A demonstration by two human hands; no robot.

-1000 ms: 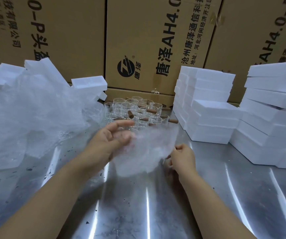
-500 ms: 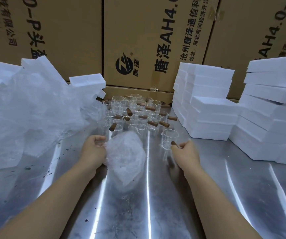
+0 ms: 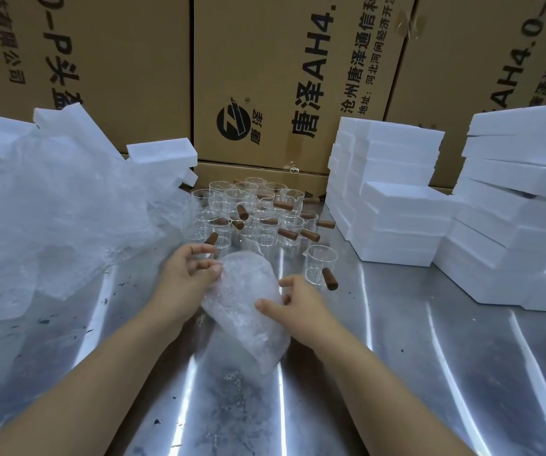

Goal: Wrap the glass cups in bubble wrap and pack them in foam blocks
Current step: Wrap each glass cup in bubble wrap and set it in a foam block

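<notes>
Looks down onto a scuffed steel table (image 3: 396,373) backed by printed cardboard boxes (image 3: 265,77). Pinches the far left edge of a small sheet of bubble wrap (image 3: 248,324) with the left hand (image 3: 187,274), fingers curled and thumb against fingertips. Rests the right hand (image 3: 298,307) on the sheet's right side, thumb on top and fingers loosely bent at the edge, seemingly a light hold rather than a firm clamp. Holds the sheet slightly domed between both hands at the near middle of the table. Shows no cup inside it, though cannot rule one out under the cloudy plastic. Shows a single glass cup with a wooden handle (image 3: 319,264) standing bare just to the right of the right hand, apart from the sheet, probably next in line for wrapping. Shows a cluster of glass cups (image 3: 251,212) just beyond the hands, all unwrapped. Shows a loose heap of bubble wrap (image 3: 51,225) at far left and stacks of white foam blocks (image 3: 393,199) at right, with more foam blocks (image 3: 163,154) behind the heap. Reads as an early stage: no wrapped cup in sight, no cup seated in foam. Leaves almost all the wrapping and all the packing undone, as far as can be seen.
</notes>
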